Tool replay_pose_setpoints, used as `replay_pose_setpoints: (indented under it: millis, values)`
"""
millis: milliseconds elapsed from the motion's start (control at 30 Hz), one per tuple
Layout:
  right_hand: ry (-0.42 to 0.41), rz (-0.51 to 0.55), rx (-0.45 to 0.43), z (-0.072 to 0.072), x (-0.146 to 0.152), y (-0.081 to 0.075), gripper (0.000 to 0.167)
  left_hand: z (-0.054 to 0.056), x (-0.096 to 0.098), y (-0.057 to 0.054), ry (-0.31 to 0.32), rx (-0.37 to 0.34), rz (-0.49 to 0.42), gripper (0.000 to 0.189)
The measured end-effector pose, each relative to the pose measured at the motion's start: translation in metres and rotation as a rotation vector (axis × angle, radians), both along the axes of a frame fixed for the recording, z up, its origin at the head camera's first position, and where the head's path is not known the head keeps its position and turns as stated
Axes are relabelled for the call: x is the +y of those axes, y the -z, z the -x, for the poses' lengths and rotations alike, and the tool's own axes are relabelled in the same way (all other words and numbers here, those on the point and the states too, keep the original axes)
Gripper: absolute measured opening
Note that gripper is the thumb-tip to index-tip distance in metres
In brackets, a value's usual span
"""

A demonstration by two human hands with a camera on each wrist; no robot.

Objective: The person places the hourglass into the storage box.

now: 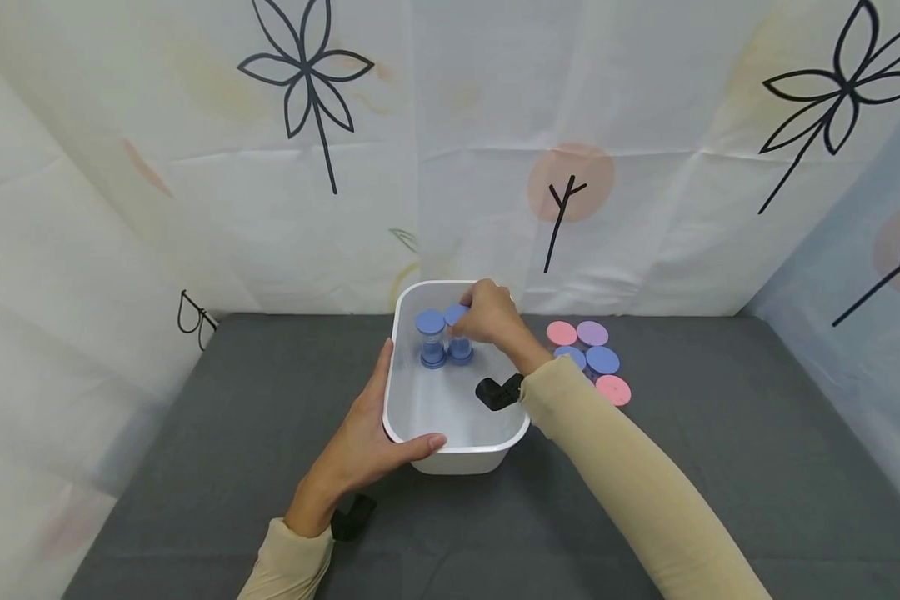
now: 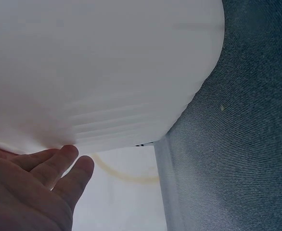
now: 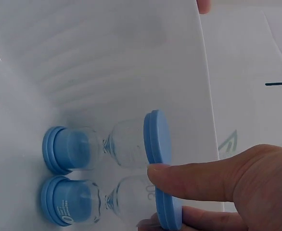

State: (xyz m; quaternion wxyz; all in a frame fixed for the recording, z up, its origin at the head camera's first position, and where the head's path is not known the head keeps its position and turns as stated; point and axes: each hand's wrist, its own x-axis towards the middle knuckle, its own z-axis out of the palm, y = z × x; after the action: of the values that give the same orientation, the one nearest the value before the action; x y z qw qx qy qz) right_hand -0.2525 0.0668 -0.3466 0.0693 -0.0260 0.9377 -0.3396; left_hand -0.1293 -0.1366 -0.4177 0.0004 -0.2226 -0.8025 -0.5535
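Inside a white plastic bin [image 1: 450, 408] two blue-capped sand timers stand upright side by side. My right hand [image 1: 491, 315] reaches in over the bin's right rim and pinches the top cap of the right sand timer [image 1: 461, 352], whose lower end stays near the bin floor. Close to it stands the left sand timer [image 1: 431, 327], with blue sand in its lower bulb. In the right wrist view, the thumb [image 3: 194, 180] lies on the held timer's cap. My left hand [image 1: 363, 437] holds the bin at its near left corner, thumb over the rim and fingers against the outer wall.
Right of the bin, several more sand timers stand close together on the dark grey table [image 1: 690, 467], among them a pink one [image 1: 613, 389], a purple one [image 1: 592, 333] and a blue one [image 1: 603, 360]. A patterned white cloth [image 1: 465, 125] hangs behind the table.
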Motion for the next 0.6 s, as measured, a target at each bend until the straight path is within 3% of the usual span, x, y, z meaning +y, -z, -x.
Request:
replay_pose_setpoints:
  millis: [600]
  values:
    - [0.005,-0.049,0.008,0.0028,-0.0014,0.0041,0.046,-0.0001,0.0001,0.0008,0.003,-0.011,-0.012,0.126]
